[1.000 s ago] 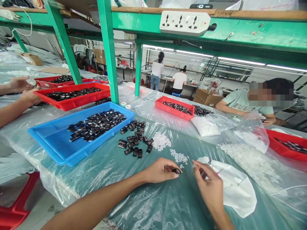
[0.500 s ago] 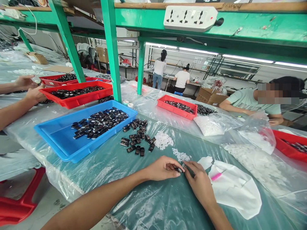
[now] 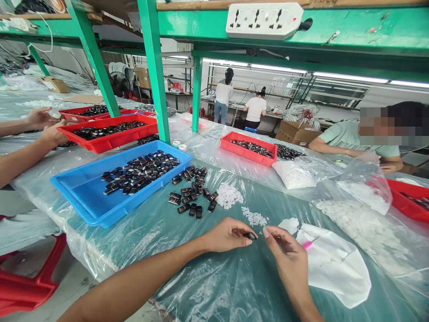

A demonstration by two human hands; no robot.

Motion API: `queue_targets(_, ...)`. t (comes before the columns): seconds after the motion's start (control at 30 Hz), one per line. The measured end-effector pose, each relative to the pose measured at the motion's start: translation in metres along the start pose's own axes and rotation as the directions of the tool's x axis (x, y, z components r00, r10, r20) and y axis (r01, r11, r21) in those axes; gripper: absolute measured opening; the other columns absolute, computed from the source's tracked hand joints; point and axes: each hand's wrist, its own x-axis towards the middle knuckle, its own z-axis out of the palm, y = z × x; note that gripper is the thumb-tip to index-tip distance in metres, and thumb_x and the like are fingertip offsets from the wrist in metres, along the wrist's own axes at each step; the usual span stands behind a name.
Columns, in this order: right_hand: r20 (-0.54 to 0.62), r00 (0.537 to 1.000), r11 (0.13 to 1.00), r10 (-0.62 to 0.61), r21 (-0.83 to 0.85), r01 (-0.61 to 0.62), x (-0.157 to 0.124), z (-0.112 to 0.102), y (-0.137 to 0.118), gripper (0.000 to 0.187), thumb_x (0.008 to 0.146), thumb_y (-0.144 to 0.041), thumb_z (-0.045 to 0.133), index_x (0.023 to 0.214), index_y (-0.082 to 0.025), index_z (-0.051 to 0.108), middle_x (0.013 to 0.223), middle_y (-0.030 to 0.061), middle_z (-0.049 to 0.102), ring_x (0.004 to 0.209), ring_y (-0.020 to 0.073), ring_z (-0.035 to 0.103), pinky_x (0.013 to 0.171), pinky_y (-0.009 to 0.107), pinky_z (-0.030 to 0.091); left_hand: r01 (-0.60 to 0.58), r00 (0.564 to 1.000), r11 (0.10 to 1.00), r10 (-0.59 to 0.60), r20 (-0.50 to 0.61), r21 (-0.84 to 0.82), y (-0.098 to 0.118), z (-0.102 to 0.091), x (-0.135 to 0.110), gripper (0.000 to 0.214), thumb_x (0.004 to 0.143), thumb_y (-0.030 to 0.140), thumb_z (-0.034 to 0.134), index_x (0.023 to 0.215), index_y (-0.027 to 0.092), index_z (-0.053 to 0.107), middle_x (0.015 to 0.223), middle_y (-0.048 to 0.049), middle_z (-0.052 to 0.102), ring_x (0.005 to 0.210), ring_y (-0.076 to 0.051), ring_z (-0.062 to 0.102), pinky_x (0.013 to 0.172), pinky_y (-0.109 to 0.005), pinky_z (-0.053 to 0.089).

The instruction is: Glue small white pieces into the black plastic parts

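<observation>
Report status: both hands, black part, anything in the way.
Left hand holding black part. Right hand apart from it, contents unclear. White bits just beyond; nothing seen blocking between hands.

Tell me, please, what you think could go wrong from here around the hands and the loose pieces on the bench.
The left hand holds a black piece near its fingertips, so it might slip out.
The small white pieces lie loose just beyond both hands, so the right hand could brush and scatter them.
The larger white pieces lie right beside loose black pieces, so the piles might get mixed.
</observation>
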Motion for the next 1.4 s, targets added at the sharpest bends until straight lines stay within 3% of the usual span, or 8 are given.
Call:
queue_targets(0.17, 0.014, 0.999, 0.993, -0.034, 0.111, 0.032, -0.011, 0.007, -0.011, 0.021, 0.076, -0.031, 0.061, 0.092, -0.02, 0.067, 0.096, 0.0063, 0.065, 0.092, 0.0215, 0.059, 0.082, 0.036, 0.047, -0.001, 1.0, 1.0, 0.0, 0.019, 0.003, -0.006, 0.001, 0.0, 0.033, 0.078, 0.037, 0.059, 0.096, 0.01, 0.065, 0.081, -0.006, 0.064, 0.074, -0.015, 0.056, 0.068, -0.023, 0.043)
queue_targets(0.4, 0.02, 0.998, 0.995, -0.065, 0.075, 0.064, -0.013, 0.01, -0.007, 0.021, 0.076, -0.03, 0.061, 0.094, -0.022, 0.069, 0.1, 0.0066, 0.064, 0.094, 0.0226, 0.058, 0.082, 0.038, 0.047, -0.044, 0.998, 0.998, 0.041, 0.046, 0.047, 0.0, 0.0, -0.002, 0.033, 0.081, 0.039, 0.054, 0.09, 0.009, 0.064, 0.074, -0.0046, 0.059, 0.067, -0.013, 0.05, 0.061, -0.021, 0.039)
queue_targets(0.63, 0.097, 0.995, 0.998, -0.004, 0.058, -0.001, -0.012, 0.01, -0.002, 0.028, 0.078, -0.033, 0.059, 0.103, -0.026, 0.066, 0.111, 0.0051, 0.06, 0.104, 0.0226, 0.054, 0.086, 0.036, 0.045, -0.049, 0.998, 0.982, 0.053, -0.016, 0.183, 0.005, -0.002, -0.003, 0.04, 0.081, 0.048, 0.049, 0.074, 0.011, 0.061, 0.061, -0.0004, 0.048, 0.055, -0.009, 0.038, 0.051, -0.019, 0.029)
queue_targets(0.97, 0.173, 0.983, 0.989, 0.057, 0.128, -0.08, -0.02, 0.02, -0.011, 0.041, 0.08, -0.037, 0.054, 0.12, -0.025, 0.055, 0.13, 0.0054, 0.046, 0.119, 0.0233, 0.042, 0.095, 0.038, 0.038, -0.065, 0.998, 0.998, 0.065, -0.004, -0.011, -0.001, -0.005, 0.0, 0.042, 0.083, 0.047, 0.048, 0.084, 0.008, 0.062, 0.065, -0.0016, 0.048, 0.059, -0.009, 0.041, 0.057, -0.02, 0.035)
queue_targets(1.1, 0.2, 0.979, 0.999, 0.036, 0.021, -0.041, -0.009, 0.013, -0.009, 0.038, 0.085, -0.038, 0.047, 0.12, -0.028, 0.053, 0.128, 0.0034, 0.048, 0.113, 0.0207, 0.047, 0.078, 0.029, 0.048, -0.046, 0.995, 0.999, 0.044, -0.092, -0.013, -0.005, -0.005, 0.004, 0.041, 0.081, 0.046, 0.052, 0.088, 0.007, 0.062, 0.064, -0.0018, 0.05, 0.059, -0.009, 0.044, 0.057, -0.02, 0.036)
queue_targets(1.2, 0.147, 0.989, 0.971, -0.022, -0.234, 0.057, 0.0, 0.005, 0.003, 0.036, 0.086, -0.038, 0.042, 0.117, -0.027, 0.055, 0.123, 0.0043, 0.05, 0.103, 0.0217, 0.051, 0.058, 0.027, 0.048, -0.024, 0.99, 0.999, 0.018, -0.142, -0.038, -0.005, -0.006, 0.005, 0.04, 0.079, 0.045, 0.055, 0.088, 0.007, 0.062, 0.068, -0.0041, 0.055, 0.06, -0.01, 0.048, 0.06, -0.022, 0.04)
queue_targets(1.3, 0.193, 0.977, 0.905, -0.093, -0.392, 0.164, 0.007, 0.0, 0.017, 0.031, 0.084, -0.033, 0.042, 0.104, -0.023, 0.064, 0.11, 0.0069, 0.056, 0.103, 0.025, 0.048, 0.077, 0.037, 0.044, -0.013, 0.99, 0.997, 0.002, -0.141, -0.076, -0.003, -0.007, 0.003, 0.038, 0.076, 0.045, 0.059, 0.085, 0.008, 0.063, 0.072, -0.0063, 0.058, 0.066, -0.013, 0.054, 0.065, -0.025, 0.044)
queue_targets(1.4, 0.222, 0.971, 0.906, -0.094, -0.385, 0.176, 0.012, 0.0, 0.023, 0.028, 0.083, -0.031, 0.043, 0.095, -0.02, 0.067, 0.098, 0.0085, 0.06, 0.097, 0.0274, 0.05, 0.084, 0.044, 0.038, -0.005, 0.992, 0.994, -0.01, -0.13, -0.108, -0.003, -0.007, 0.002, 0.039, 0.074, 0.043, 0.062, 0.094, 0.009, 0.064, 0.077, -0.0074, 0.061, 0.074, -0.016, 0.057, 0.07, -0.028, 0.046)
